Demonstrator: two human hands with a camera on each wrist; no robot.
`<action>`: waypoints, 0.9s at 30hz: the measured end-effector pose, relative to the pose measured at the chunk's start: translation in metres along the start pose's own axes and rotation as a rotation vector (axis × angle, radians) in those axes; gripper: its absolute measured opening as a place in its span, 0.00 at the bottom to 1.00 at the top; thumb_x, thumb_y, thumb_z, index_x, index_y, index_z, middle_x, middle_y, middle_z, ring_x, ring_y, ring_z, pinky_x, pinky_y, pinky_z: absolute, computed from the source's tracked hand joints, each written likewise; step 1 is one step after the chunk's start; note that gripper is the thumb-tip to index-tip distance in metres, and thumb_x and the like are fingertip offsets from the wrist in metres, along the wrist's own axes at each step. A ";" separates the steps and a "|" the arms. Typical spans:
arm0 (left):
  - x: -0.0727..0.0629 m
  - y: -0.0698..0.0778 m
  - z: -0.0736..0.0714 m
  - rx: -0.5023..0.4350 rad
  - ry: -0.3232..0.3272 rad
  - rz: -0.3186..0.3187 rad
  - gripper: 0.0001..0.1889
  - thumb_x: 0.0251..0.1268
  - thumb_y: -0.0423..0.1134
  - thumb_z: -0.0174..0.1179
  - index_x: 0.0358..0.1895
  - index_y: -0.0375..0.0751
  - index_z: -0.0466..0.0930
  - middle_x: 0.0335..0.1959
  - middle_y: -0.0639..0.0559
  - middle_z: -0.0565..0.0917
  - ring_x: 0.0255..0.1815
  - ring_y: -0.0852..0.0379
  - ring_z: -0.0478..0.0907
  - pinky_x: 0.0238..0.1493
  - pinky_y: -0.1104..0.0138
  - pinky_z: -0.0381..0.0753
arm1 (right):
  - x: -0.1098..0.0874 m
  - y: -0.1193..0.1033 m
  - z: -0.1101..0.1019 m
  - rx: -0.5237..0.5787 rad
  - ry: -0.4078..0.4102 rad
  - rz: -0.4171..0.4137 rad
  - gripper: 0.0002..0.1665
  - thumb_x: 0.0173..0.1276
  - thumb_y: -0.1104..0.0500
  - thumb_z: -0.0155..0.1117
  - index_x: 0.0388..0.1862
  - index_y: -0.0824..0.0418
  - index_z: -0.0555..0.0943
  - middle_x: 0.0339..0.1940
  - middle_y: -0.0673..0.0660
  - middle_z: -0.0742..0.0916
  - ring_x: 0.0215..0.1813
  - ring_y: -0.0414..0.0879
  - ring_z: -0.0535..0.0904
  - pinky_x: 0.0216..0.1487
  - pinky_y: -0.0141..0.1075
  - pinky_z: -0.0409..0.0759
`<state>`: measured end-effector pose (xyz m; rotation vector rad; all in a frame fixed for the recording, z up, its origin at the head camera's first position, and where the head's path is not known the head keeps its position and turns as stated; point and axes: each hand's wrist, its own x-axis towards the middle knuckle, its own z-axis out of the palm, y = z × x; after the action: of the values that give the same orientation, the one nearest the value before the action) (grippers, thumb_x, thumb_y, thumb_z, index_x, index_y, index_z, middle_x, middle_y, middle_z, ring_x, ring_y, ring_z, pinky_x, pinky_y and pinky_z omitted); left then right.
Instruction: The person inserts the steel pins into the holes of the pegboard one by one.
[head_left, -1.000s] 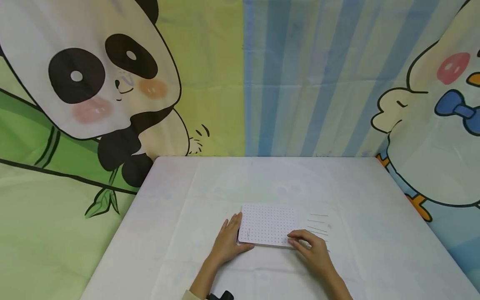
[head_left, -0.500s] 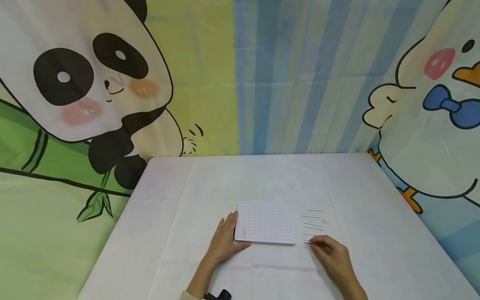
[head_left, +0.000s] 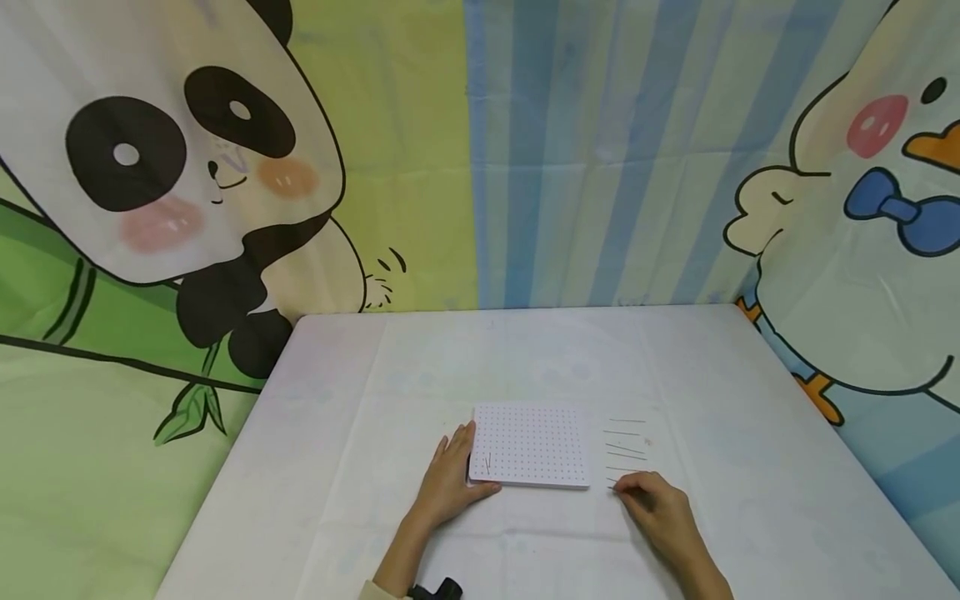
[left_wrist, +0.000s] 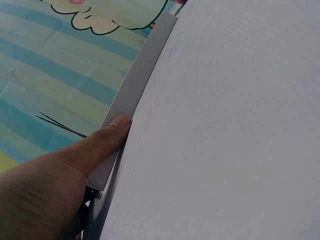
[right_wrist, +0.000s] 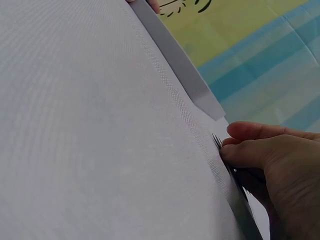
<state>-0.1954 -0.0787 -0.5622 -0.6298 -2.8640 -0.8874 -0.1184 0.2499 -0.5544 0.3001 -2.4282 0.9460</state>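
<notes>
A white board (head_left: 528, 446) with a grid of small holes lies on the table. My left hand (head_left: 450, 479) holds its left side, thumb along the near edge and fingers at the left edge. Two thin dark sticks (head_left: 488, 463) stand in holes near the board's front left corner; in the left wrist view these sticks (left_wrist: 62, 125) rise behind the thumb. Right of the board, my right hand (head_left: 656, 504) pinches the nearest of several thin dark sticks (head_left: 626, 454) laid in a row. In the right wrist view, thumb and forefinger meet close beside the stick tips (right_wrist: 216, 141).
A white cloth covers the table (head_left: 360, 467). Behind it hangs a curtain (head_left: 570, 150) printed with a panda and a duck. A black wrist strap piece (head_left: 438, 590) shows at my left wrist.
My right hand has moved from the board's front right corner rightward to the nearest stick in the row, then slightly left and down. The left hand keeps its place on the board.
</notes>
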 end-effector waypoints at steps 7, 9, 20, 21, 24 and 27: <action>0.001 -0.001 0.000 -0.001 0.007 0.010 0.58 0.42 0.65 0.65 0.72 0.35 0.48 0.71 0.44 0.56 0.72 0.50 0.48 0.71 0.56 0.41 | 0.001 0.000 0.001 -0.048 -0.018 0.005 0.22 0.41 0.74 0.74 0.31 0.52 0.81 0.32 0.40 0.83 0.38 0.38 0.78 0.47 0.12 0.67; 0.001 -0.001 0.000 0.002 0.017 0.020 0.57 0.42 0.65 0.65 0.71 0.34 0.49 0.71 0.44 0.57 0.72 0.49 0.49 0.71 0.55 0.42 | 0.002 0.000 0.001 -0.051 -0.024 0.013 0.22 0.41 0.74 0.74 0.32 0.52 0.81 0.32 0.39 0.83 0.38 0.37 0.78 0.48 0.12 0.66; 0.001 -0.001 0.001 0.006 -0.005 0.005 0.57 0.42 0.64 0.66 0.72 0.35 0.48 0.71 0.44 0.56 0.72 0.50 0.48 0.71 0.57 0.41 | 0.000 0.001 0.001 -0.124 0.033 -0.010 0.24 0.37 0.75 0.76 0.31 0.54 0.78 0.29 0.41 0.81 0.35 0.38 0.77 0.42 0.16 0.69; 0.001 -0.001 0.001 0.007 -0.011 -0.001 0.57 0.43 0.64 0.65 0.72 0.35 0.48 0.71 0.45 0.56 0.72 0.51 0.48 0.72 0.58 0.40 | 0.000 0.001 0.001 -0.125 0.031 -0.007 0.24 0.37 0.75 0.76 0.31 0.54 0.78 0.29 0.41 0.81 0.35 0.38 0.77 0.42 0.16 0.70; 0.001 -0.001 0.001 0.013 -0.006 0.006 0.57 0.43 0.64 0.65 0.72 0.35 0.48 0.71 0.45 0.56 0.72 0.50 0.48 0.71 0.57 0.40 | 0.000 0.002 0.000 -0.127 0.014 0.010 0.24 0.39 0.74 0.75 0.32 0.54 0.77 0.29 0.41 0.80 0.34 0.38 0.78 0.41 0.16 0.70; 0.002 -0.002 0.001 0.012 0.004 0.015 0.57 0.43 0.64 0.66 0.71 0.35 0.49 0.71 0.45 0.56 0.72 0.50 0.48 0.71 0.57 0.41 | 0.001 0.003 0.000 -0.130 -0.008 0.022 0.23 0.42 0.73 0.75 0.34 0.54 0.76 0.30 0.42 0.80 0.34 0.37 0.78 0.41 0.16 0.71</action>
<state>-0.1978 -0.0785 -0.5635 -0.6471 -2.8548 -0.8682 -0.1198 0.2521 -0.5553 0.2317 -2.4916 0.7932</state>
